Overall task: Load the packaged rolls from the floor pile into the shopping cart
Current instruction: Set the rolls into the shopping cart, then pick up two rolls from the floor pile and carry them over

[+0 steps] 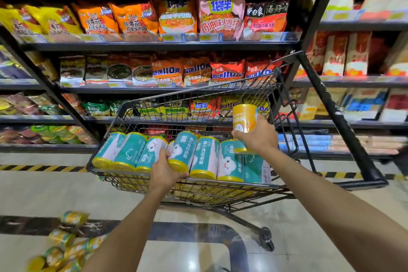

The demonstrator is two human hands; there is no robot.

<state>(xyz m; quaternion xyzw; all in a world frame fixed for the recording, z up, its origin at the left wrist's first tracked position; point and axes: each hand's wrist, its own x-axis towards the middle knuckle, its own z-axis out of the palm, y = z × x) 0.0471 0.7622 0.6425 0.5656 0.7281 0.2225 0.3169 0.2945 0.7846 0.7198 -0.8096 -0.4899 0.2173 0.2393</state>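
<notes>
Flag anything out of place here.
Packaged rolls lie scattered on the floor, lower left, at mixed angles. The right hand holds one roll upright; those in the cart lie flat in a row.

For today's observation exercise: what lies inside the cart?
A row of teal rolls lies side by side in the cart; the left hand grips one, the right hand holds a roll upright over them. Anything beneath the row is mostly hidden.
</notes>
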